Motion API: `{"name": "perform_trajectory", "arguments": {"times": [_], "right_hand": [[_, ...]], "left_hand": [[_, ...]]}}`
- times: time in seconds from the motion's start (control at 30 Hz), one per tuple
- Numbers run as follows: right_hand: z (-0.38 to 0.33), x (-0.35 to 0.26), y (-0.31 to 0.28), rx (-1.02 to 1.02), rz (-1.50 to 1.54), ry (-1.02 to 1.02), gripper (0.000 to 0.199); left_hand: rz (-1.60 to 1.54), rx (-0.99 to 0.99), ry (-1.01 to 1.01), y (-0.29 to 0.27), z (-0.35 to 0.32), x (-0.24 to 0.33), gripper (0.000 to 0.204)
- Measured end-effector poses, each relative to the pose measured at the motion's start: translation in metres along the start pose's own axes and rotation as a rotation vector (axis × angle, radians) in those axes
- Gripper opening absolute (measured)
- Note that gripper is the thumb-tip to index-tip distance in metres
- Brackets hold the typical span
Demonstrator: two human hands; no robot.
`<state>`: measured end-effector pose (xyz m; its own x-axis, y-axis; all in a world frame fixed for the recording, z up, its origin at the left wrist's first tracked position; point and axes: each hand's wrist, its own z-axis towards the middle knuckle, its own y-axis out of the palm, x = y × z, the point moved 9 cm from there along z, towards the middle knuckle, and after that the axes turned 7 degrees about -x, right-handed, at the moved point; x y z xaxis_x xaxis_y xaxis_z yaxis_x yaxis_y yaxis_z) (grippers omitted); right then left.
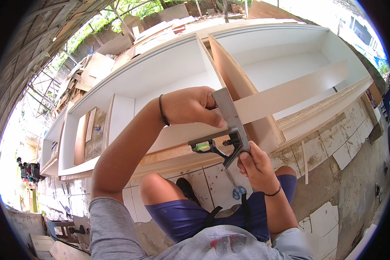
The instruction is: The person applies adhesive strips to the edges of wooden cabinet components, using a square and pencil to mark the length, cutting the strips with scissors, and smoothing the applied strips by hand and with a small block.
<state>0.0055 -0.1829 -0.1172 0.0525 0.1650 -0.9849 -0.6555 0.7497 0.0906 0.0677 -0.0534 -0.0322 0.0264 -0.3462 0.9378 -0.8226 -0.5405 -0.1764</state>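
Observation:
A combination square (230, 113) with a metal blade, a dark head and a green level vial lies across a long pale board strip (297, 92). My left hand (190, 106) is closed around the strip, its curled fingers and thumb next to the blade; some fingertips are hidden behind it. My right hand (258, 167) pinches the lower end of the square, beside its head. The strip extends from under my left hand toward the right, above the white cabinet carcass (286, 65).
Plywood-edged dividers (236, 69) split the long carcass into compartments. Scissors with blue handles (238, 192) lie on the tiled floor (206, 182) between my legs. Scrap boards (97, 67) are piled at the far left. A dark power tool (29, 171) stands at the left.

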Motion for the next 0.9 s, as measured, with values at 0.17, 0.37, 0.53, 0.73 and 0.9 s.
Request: {"name": "perform_trajectory", "arguments": {"times": [0.17, 0.37, 0.53, 0.73, 0.9], "right_hand": [[-0.001, 0.000, 0.000, -0.012, -0.006, 0.026, 0.015], [0.000, 0.003, -0.002, -0.011, -0.021, 0.005, 0.014], [0.006, 0.004, -0.005, 0.015, -0.034, -0.011, 0.014], [0.005, 0.007, -0.006, 0.007, -0.048, 0.013, 0.013], [0.001, -0.002, -0.009, 0.020, -0.134, 0.069, 0.014]], "left_hand": [[0.061, -0.038, -0.005, 0.001, -0.001, -0.003, 0.025], [0.059, 0.034, -0.020, -0.001, -0.001, -0.004, 0.027], [0.175, 0.085, 0.035, 0.006, -0.004, 0.021, 0.022], [0.032, 0.112, 0.055, 0.001, -0.002, 0.014, 0.016], [0.069, 0.116, 0.075, 0.000, -0.001, 0.013, 0.013]]}}
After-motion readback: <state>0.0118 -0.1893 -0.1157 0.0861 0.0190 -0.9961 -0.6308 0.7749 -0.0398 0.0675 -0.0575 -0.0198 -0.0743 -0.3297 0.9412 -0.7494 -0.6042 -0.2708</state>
